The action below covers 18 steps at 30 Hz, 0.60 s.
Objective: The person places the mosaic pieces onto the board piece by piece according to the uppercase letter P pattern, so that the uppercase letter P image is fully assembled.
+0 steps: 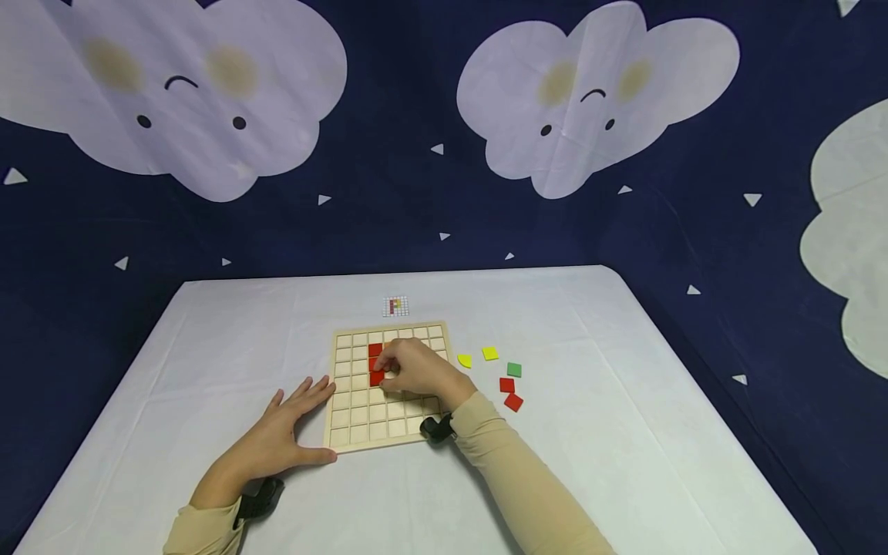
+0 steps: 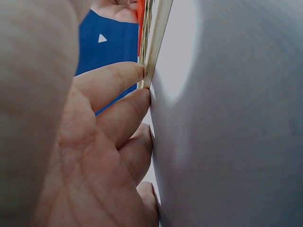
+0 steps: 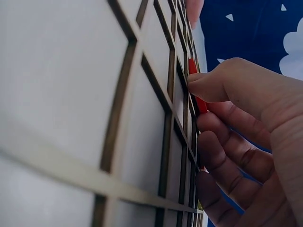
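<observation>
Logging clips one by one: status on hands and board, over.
Left hand, spread open, touches left edge of grid board. Right hand at red tiles on it, pinch unclear; hides part of grid board from head view. Loose tiles off-board, rightward.

Screened-off tabletop nook, likely indoors: navy cloud-print backdrop (image 1: 388,223) behind white-topped table (image 1: 645,455).

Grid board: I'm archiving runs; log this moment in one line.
left hand: touches grid board edge; right hand: touches red tile; green tile: off board

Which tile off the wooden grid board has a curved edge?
The yellow quarter-round tile, nearest the board; the yellow square, green square and two red squares have straight edges.
</observation>
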{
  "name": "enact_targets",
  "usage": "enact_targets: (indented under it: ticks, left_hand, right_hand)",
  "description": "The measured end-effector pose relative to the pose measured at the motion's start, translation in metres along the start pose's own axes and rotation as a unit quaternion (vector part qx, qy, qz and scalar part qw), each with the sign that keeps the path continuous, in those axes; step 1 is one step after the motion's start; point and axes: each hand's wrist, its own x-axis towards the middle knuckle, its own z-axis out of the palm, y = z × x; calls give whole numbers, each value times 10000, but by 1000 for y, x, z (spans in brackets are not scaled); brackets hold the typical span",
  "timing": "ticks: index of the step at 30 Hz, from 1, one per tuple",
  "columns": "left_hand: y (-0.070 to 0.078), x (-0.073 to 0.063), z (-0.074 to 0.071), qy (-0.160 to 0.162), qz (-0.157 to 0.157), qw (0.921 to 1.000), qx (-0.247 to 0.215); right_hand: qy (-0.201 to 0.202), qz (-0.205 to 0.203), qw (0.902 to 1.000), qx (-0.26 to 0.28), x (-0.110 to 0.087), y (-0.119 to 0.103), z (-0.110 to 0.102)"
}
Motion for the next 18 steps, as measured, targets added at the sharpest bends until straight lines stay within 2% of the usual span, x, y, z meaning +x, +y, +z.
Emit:
enact_targets:
  ticks: [18]
  left_hand:
    - [-1, 0, 1, 5, 4, 10000, 55]
  right_hand:
    - [-257, 394, 9984, 309, 1, -1, -2]
